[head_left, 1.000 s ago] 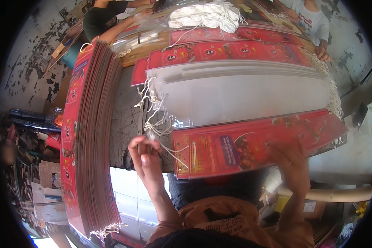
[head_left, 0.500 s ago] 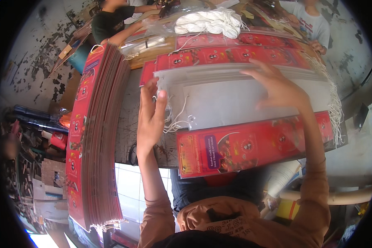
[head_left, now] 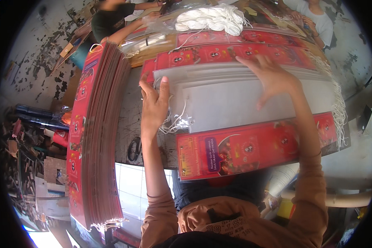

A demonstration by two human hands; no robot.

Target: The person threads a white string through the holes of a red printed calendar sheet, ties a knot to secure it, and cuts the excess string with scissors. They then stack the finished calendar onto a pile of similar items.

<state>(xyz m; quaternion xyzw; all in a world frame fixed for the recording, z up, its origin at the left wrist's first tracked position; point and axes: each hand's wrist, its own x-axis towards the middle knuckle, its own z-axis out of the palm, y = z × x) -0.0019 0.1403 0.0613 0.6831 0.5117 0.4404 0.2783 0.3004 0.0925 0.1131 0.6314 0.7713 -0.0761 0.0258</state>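
Note:
My left hand (head_left: 154,103) stands at the left end of a stack of long grey-backed sheets (head_left: 244,101), thumb and fingers apart. Loose white strings (head_left: 175,123) hang out of that end, right beside it. Over the sheets, my right hand (head_left: 273,80) spreads its fingers and holds nothing. Nearest my body lies a red printed strip (head_left: 244,146), its front face up, along the table edge under my right forearm. Beyond the grey sheets, more red printed strips (head_left: 231,54) lie in overlapping rows.
A thick stack of red strips (head_left: 99,136) stands along the left side. A bundle of white string (head_left: 211,20) rests at the back. String ends (head_left: 339,111) dangle at the right edge. Black scissor handles (head_left: 134,149) lie on the table (head_left: 126,111). Two people (head_left: 111,20) work opposite.
My right hand has shifted a little left over the sheets. My left hand has moved slightly right. The person at the far right has raised their hands together.

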